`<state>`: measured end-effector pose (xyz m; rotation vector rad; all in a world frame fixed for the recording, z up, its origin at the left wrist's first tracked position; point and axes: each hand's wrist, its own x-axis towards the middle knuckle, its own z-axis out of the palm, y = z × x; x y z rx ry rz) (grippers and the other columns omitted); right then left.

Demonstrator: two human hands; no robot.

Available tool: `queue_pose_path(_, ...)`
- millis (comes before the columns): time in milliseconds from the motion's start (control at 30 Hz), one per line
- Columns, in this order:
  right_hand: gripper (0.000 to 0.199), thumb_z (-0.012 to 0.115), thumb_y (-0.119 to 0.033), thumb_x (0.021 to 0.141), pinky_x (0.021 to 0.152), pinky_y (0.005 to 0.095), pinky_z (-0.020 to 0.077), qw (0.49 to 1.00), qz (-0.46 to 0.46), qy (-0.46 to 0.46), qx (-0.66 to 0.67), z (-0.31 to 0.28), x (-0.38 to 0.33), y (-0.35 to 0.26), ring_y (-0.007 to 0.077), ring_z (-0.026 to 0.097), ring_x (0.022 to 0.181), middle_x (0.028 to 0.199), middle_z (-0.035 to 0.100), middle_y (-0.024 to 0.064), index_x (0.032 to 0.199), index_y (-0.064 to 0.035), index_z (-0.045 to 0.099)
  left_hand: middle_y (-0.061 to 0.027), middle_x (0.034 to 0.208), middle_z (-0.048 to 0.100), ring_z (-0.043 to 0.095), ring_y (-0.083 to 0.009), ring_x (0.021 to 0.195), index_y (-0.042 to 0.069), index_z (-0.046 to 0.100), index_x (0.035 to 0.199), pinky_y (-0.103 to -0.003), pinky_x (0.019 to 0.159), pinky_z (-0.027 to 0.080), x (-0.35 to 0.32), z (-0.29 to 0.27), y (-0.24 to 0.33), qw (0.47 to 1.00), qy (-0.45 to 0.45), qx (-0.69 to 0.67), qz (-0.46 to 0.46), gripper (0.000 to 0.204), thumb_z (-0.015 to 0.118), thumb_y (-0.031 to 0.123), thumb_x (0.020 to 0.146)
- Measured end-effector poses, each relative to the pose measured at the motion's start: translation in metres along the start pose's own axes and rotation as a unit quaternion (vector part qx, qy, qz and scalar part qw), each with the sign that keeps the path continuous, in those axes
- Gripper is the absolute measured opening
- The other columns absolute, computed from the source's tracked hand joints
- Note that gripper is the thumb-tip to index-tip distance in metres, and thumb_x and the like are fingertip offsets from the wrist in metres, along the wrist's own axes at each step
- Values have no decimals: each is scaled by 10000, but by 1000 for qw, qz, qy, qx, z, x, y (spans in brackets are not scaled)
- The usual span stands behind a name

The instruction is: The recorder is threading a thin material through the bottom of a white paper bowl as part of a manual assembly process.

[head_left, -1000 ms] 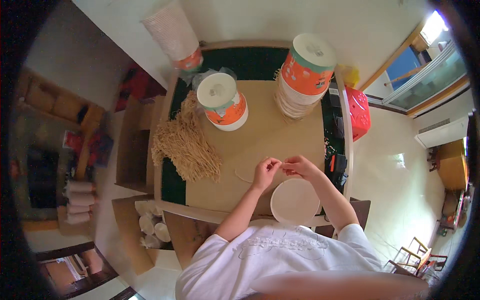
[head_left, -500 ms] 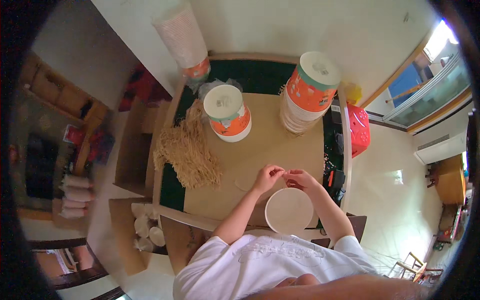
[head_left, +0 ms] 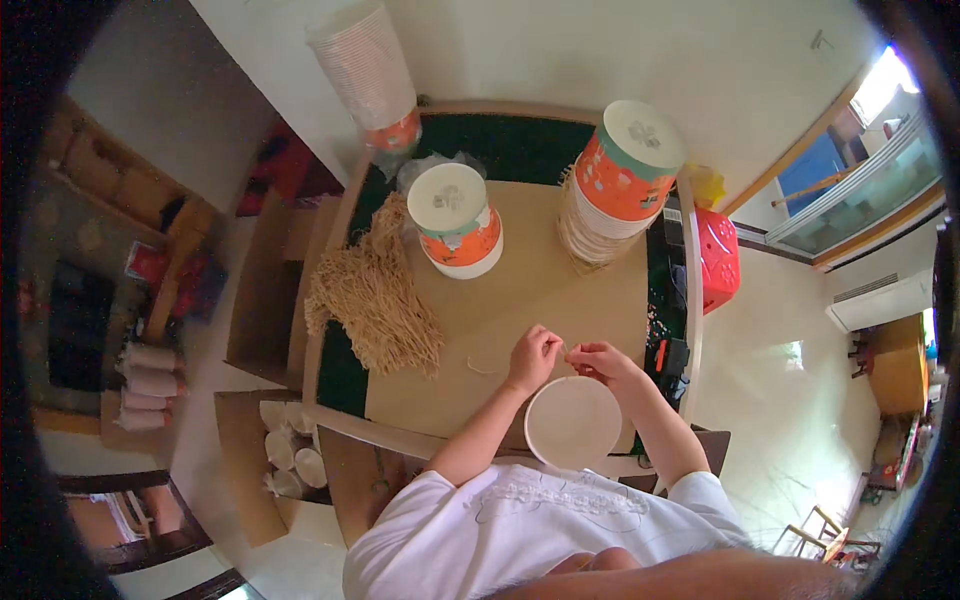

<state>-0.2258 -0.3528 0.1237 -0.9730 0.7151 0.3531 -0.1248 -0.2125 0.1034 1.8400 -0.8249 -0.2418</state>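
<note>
Close to my body, a white round paper tub (head_left: 573,424) stands with its open mouth toward me. Just beyond its far rim, my left hand (head_left: 536,357) and my right hand (head_left: 601,362) are closed in pinches, fingertips almost meeting. A small tan bit, like a strand of twine, shows between them; most of it is hidden by the fingers. To the left lies a loose heap of tan twine (head_left: 385,295). A single curved strand (head_left: 484,367) rests on the tabletop left of my left hand.
Upside-down orange-and-green tubs (head_left: 459,230) stand mid-table, and a taller stack (head_left: 628,175) with twine around it stands back right. A wrapped white stack (head_left: 365,70) rises back left. A carton of white tubs (head_left: 290,455) sits lower left; a red stool (head_left: 717,260) is at right.
My fingertips have drawn slightly apart, the left hand shifting a little up. The tub near me has moved slightly left. The tubs and twine heap stay in place.
</note>
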Motion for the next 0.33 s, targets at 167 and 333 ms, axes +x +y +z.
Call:
queue_pose_path(167, 61, 599, -90, 814, 543, 201, 429, 998, 28, -45, -40, 8, -13, 2, 76, 534, 619, 711, 574, 6, 773, -45, 592, -92, 725, 540, 560, -245, 642, 37, 575, 698, -336, 569, 457, 1, 0, -24, 997, 65, 19, -43, 77, 612, 86, 743)
queue_pose_path(333, 60, 590, -92, 820, 583, 201, 453, 998, 32, -55, -13, 8, -14, 8, 91, 570, 667, 746, 599, 16, 787, -42, 601, -100, 737, 568, 570, -233, 646, 49, 637, 746, -339, 581, 465, -6, -3, -46, 992, -49, 60, -104, 71, 634, 118, 727)
